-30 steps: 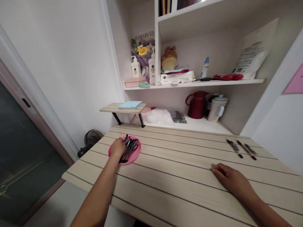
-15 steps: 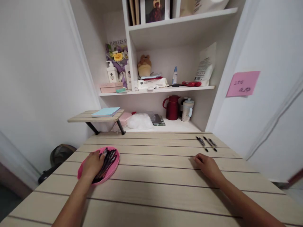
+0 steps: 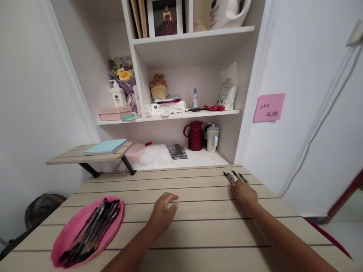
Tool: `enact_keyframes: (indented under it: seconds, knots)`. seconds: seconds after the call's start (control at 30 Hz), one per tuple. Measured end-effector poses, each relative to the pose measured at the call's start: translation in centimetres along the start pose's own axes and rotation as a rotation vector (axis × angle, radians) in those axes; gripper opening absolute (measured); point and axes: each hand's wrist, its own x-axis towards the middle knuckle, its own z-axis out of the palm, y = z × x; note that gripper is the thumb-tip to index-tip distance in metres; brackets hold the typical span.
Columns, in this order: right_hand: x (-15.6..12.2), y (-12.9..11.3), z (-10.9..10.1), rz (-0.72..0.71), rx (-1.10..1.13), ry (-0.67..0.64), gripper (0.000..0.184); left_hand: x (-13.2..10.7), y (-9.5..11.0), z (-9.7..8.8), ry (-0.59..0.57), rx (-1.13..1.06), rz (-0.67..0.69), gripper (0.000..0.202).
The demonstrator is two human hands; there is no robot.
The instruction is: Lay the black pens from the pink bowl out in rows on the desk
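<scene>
White walls and built-in white shelving fill the upper half of the frame, and a pale wooden slatted table [image 3: 198, 211] spans the lower half. At lower left, a shallow pink oval plastic tray [image 3: 68, 238] is seen, loaded with a pile of black pens [image 3: 93, 230]. The left hand [image 3: 163, 213], which was laid on that pile half a second ago, has been withdrawn from the tray and is now held over bare table at lower centre, fingers loosely curled and slightly parted, nothing gripped as far as can be seen. The right hand [image 3: 244, 192] has been carried forward to right of centre, where three black pens [image 3: 235, 176] lie side by side near the table's far edge; its fingertips are brought against their near ends, though it cannot be told whether one is pinched. Attention is thus judged to have passed from the tray to the loose pens. A pink sticky note [image 3: 269, 107] is stuck to the wall at upper right.
</scene>
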Motion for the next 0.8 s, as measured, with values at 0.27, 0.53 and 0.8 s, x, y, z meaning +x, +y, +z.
enact_keyframes:
  seconds: [0.27, 0.53, 0.8]
  knots:
    - [-7.8, -5.6, 2.0, -0.404, 0.639, -0.2, 0.026, 4.2, 0.3, 10.9, 0.048, -1.159, -0.593, 0.036]
    - [-2.2, -1.6, -1.1, -0.207, 0.292, 0.04, 0.024, 4.3, -0.7, 11.3, 0.098, -1.316, -0.643, 0.023]
    - [3.2, 1.1, 0.2, -0.003, 0.026, 0.022, 0.031, 4.4, -0.7, 10.9, 0.005, -1.314, -0.653, 0.029]
